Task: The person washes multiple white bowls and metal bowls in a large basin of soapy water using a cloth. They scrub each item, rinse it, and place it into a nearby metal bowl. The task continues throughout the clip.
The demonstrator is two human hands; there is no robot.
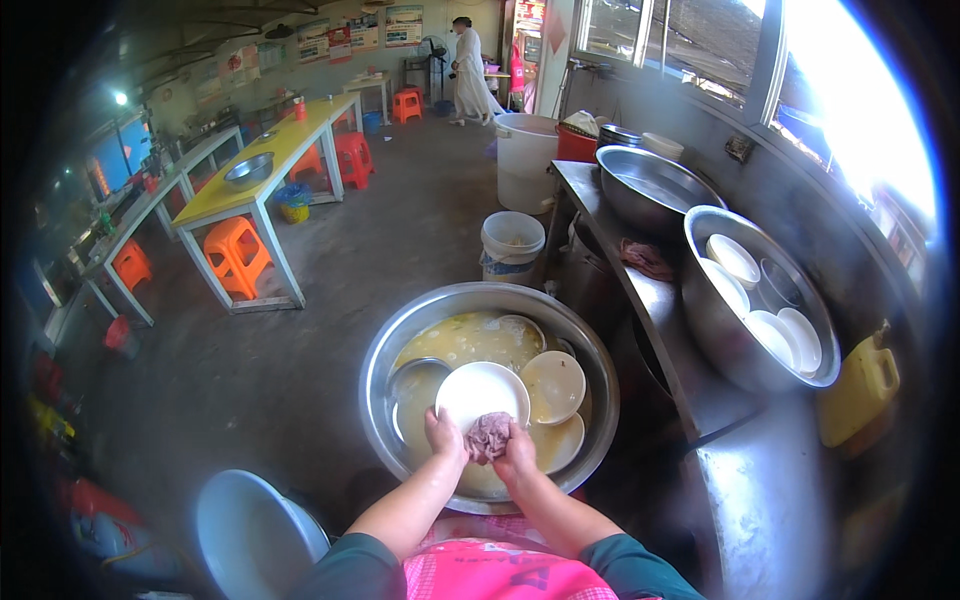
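Note:
My left hand (445, 433) grips the near left rim of a white plate (480, 390), held over a large metal basin (379, 360). In my right hand (517, 452) is a crumpled pinkish-grey cloth (488, 436), pressed against the plate's near edge. Cloudy yellowish water (457, 334) fills much of the basin. A white bowl (553, 386) and another white dish (566, 442) lie in it to the right of the plate. On the left a metal bowl (420, 367) sits partly under the water.
To the right, a metal counter (660, 315) bears a basin of white dishes (825, 352), another metal basin (660, 184) and a rag (646, 259). Buckets (513, 244) stand beyond my basin. A light-blue tub (247, 525) is at lower left. A person (469, 67) stands far back.

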